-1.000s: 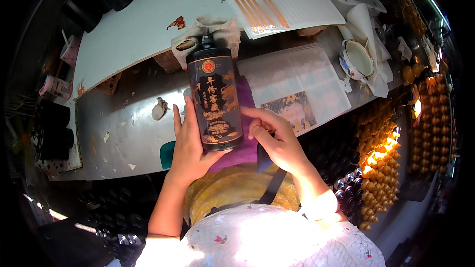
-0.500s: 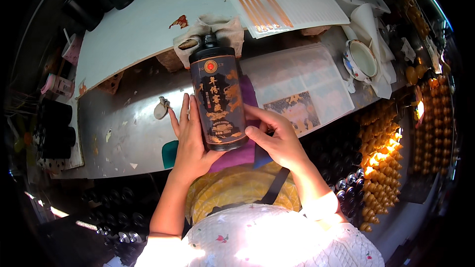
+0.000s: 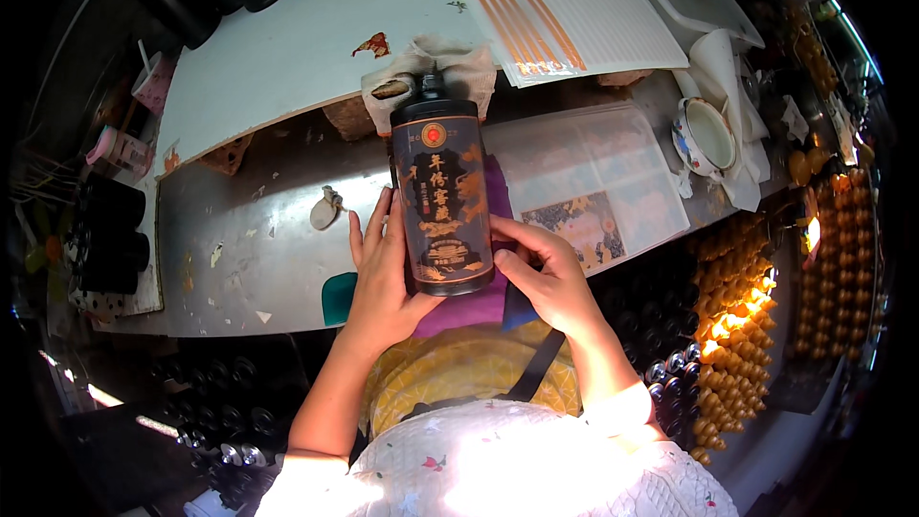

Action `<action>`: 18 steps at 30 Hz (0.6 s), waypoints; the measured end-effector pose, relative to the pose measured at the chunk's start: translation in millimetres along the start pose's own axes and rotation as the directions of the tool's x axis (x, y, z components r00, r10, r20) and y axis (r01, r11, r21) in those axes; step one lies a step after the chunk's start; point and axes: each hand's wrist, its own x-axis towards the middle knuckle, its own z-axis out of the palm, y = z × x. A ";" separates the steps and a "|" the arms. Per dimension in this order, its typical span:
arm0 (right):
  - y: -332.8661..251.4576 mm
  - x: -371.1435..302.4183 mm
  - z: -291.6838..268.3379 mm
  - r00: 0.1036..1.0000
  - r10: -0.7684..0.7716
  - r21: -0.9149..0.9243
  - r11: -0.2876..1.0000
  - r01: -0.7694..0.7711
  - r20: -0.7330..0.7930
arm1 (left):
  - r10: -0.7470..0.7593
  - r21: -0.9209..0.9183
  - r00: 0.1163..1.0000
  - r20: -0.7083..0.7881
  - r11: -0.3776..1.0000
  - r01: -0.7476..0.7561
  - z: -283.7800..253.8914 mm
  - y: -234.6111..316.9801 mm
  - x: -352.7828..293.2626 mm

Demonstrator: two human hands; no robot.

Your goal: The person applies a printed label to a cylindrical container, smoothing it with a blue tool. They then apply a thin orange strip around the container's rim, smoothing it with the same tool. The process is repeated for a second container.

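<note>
Head view, both hands' grip around dark bottle (image 3: 441, 199), left hand (image 3: 385, 273), right hand (image 3: 548, 280), bottle base hidden.

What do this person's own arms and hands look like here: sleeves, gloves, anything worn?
Both the left hand and the right hand are bare, with no gloves, and no rings or watch show. The forearms are uncovered; short white sleeves with a small floral print end near the elbows.

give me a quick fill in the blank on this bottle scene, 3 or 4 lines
1. The dark bottle is held by ____ hands.
2. The cloth under the bottle is ____ in colour.
3. The left hand lies with its fingers ____ against the bottle's side.
4. The white cup sits to the person's ____ of the bottle.

Missing words: both; purple; flat; right
</note>
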 end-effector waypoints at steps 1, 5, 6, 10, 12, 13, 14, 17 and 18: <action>1.0 -0.2 0.1 1.000 -0.003 0.006 1.000 0.003 -0.006 | 0.002 -0.006 1.000 -0.004 1.000 -0.002 0.3 -0.1 -0.3; 5.1 0.4 -1.2 1.000 -0.003 0.010 1.000 0.003 0.001 | 0.004 0.000 1.000 -0.020 1.000 -0.004 0.7 -0.7 -1.4; 5.2 0.3 -1.1 1.000 -0.002 0.017 1.000 0.002 0.000 | 0.005 -0.001 1.000 -0.021 1.000 -0.005 1.1 -1.3 -1.3; 3.9 0.5 0.4 1.000 0.000 0.039 0.999 0.000 0.000 | 0.006 0.010 1.000 -0.019 1.000 -0.005 1.3 -1.8 -1.8; 3.5 0.4 -0.7 1.000 -0.004 0.006 1.000 0.004 0.003 | 0.009 0.003 1.000 -0.018 1.000 -0.009 2.0 -2.1 -1.6; 3.3 0.3 -1.3 1.000 -0.006 -0.010 1.000 0.006 0.004 | 0.011 0.000 1.000 -0.017 1.000 -0.011 2.3 -2.3 -1.6; 2.8 0.4 -1.4 1.000 -0.005 -0.007 1.000 0.005 0.008 | 0.008 -0.002 1.000 -0.010 1.000 -0.008 1.8 -2.2 -1.8; 1.0 0.3 -1.2 1.000 -0.006 -0.001 1.000 0.006 0.014 | 0.004 -0.002 1.000 0.018 1.000 -0.004 0.5 -2.6 -2.5; 0.6 0.0 -0.8 1.000 -0.008 -0.002 1.000 0.008 0.013 | 0.004 0.005 1.000 0.031 1.000 -0.004 0.5 -4.0 -3.9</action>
